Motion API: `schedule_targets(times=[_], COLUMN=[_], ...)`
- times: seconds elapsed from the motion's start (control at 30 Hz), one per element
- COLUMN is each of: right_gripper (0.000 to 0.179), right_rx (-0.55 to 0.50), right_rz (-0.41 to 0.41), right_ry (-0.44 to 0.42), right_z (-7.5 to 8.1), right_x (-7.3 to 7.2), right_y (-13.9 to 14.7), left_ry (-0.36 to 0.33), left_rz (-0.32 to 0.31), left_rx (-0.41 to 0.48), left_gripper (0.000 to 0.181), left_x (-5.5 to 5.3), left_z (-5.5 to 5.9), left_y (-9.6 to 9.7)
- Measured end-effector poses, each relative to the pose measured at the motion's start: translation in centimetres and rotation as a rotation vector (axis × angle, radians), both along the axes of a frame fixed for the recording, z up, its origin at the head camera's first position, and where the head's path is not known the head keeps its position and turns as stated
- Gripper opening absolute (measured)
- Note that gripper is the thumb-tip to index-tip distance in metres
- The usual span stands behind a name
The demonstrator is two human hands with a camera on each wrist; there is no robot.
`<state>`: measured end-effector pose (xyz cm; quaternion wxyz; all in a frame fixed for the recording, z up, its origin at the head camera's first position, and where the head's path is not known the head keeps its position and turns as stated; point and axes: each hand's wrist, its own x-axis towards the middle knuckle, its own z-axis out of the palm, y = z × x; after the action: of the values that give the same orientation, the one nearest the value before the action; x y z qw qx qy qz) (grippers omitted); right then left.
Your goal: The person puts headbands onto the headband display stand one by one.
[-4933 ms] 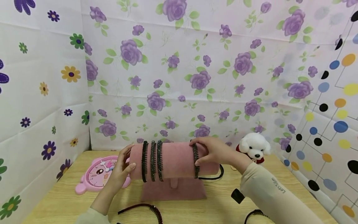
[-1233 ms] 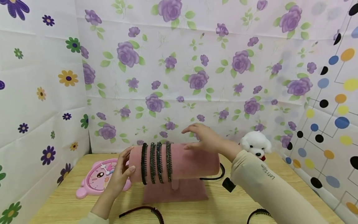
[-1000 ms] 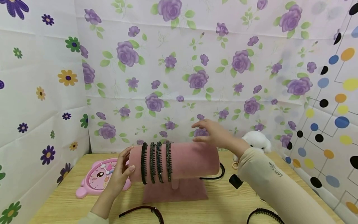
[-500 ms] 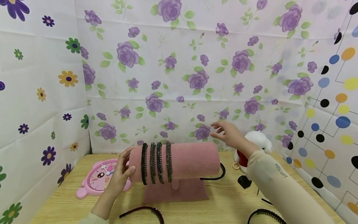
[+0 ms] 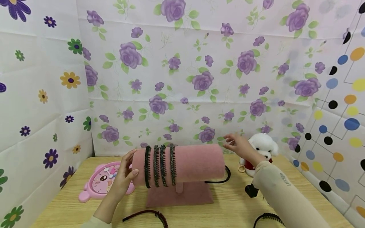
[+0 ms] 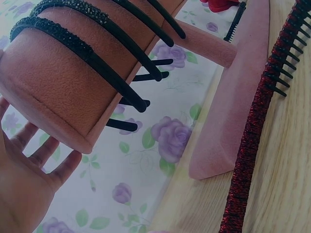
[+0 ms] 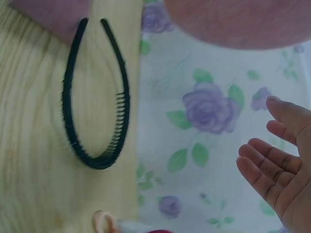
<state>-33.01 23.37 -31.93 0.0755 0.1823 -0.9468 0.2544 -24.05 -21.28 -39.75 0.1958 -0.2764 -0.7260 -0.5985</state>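
A pink velvet headband stand point(image 5: 199, 161) stands on the table, its thick roll lying sideways above a flat base. Several dark toothed headbands point(image 5: 172, 164), some with glitter, sit side by side round the roll's left half. My left hand point(image 5: 124, 172) holds the roll's left end, thumb at the front edge and fingers behind. The left wrist view shows the fingertips against the end's rim. My right hand point(image 5: 240, 147) hovers just past the roll's right end, fingers loosely bent, holding nothing. A black headband point(image 7: 68, 107) lies on the table behind the roll's right end.
A pink cartoon clock point(image 5: 99, 182) lies at left. A white plush dog point(image 5: 260, 144) sits at right behind the right forearm, near a small black object point(image 5: 251, 191). A dark red headband point(image 5: 151, 212) and another black headband point(image 5: 266, 216) lie in front. Patterned cloth walls point(image 5: 182, 79) surround the table.
The right-hand glitter headband went from the roll's right part to beside the others. My right hand has let go and moved right, off the roll. The left hand keeps its hold.
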Motion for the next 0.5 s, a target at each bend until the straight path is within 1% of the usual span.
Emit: schedule_targets(times=[0.17,0.3,0.5], right_gripper=[0.046,0.044,0.043], right_rx=[-0.024,-0.055,-0.070], right_rz=[-0.033,-0.071,-0.081], right_ry=[-0.067,-0.158,-0.191], right_z=[-2.2,-4.0,-6.0], right_x=[-0.7,-0.6,-0.6], right_y=[0.9,1.4,2.0], left_ry=[-0.003,-0.005,0.008], left_rz=[-0.001,-0.004,0.003], left_rx=[0.000,-0.007,-0.011], left_gripper=[0.061,0.061,0.061], left_x=[0.0,0.1,0.0], left_z=[0.0,0.0,0.0], left_y=[0.0,0.0,0.0])
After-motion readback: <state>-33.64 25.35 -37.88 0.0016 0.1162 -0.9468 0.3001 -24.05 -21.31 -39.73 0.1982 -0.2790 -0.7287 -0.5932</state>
